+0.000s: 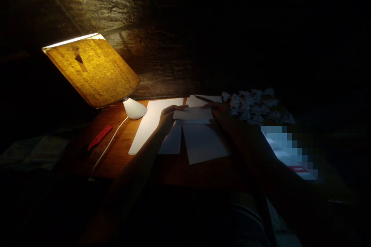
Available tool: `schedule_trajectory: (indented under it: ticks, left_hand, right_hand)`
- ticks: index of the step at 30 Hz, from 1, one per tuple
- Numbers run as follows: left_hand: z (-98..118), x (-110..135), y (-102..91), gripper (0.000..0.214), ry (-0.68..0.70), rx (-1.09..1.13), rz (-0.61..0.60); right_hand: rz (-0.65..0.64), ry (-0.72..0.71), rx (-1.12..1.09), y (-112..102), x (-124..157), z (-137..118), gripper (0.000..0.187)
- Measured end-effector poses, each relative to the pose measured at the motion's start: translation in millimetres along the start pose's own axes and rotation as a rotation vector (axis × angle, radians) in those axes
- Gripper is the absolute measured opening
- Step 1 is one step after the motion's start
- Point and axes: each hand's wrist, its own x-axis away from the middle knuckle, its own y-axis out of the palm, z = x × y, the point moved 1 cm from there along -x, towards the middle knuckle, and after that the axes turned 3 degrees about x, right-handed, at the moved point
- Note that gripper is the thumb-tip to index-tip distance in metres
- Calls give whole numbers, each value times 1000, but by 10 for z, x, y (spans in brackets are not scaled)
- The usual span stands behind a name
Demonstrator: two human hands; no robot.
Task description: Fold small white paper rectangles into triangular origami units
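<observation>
A small white sheet of paper (pixel 193 114) is held up between my two hands over the wooden table. At its left edge, my left hand (pixel 168 117) pinches it, fingers closed on the corner. My right hand (pixel 222 114) grips the opposite edge and lies mostly in shadow. A dark, thin, pointed shape (pixel 201 99) shows by the right fingertips; I cannot tell what it is. Beneath and around the hands lie larger white sheets, one at the left (pixel 147 123) and another in front (pixel 204 142). More paper (pixel 205 99) lies behind the held sheet.
A lit lamp with a printed shade (pixel 95 69) stands at the left on a white base (pixel 135 109), its cord crossing the table (pixel 116 162). Nearby lies a red-handled cutter (pixel 100 137). Several folded paper pieces (pixel 255 104) are heaped at back right. A stone wall (pixel 116 7) rises behind.
</observation>
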Motion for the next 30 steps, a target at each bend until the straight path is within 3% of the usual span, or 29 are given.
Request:
schedule_trajectory:
  ticks: [6,10,16,20,24,30]
  left_hand:
    - [-70,-61,-47,58,-63,122,52]
    - [-83,-46,-26,59,-82,-8,84]
    - [-49,-13,-1,50,9,-79,121]
    - [-21,-12,-9,42,84,-109,143]
    - [-19,-40,-44,44,72,-69,169]
    - [-142,-93,-10,53,10,41,59]
  right_hand:
    - [-8,82,-162,39,46,-59,18]
    - [-36,55,-145,58,44,-9,32]
    - [69,35,-119,65,-43,113,48]
    - [102,12,-111,69,-70,156,46]
    - [125,17,-123,70,-70,131,41]
    - [159,77,-148,104,-37,70,34]
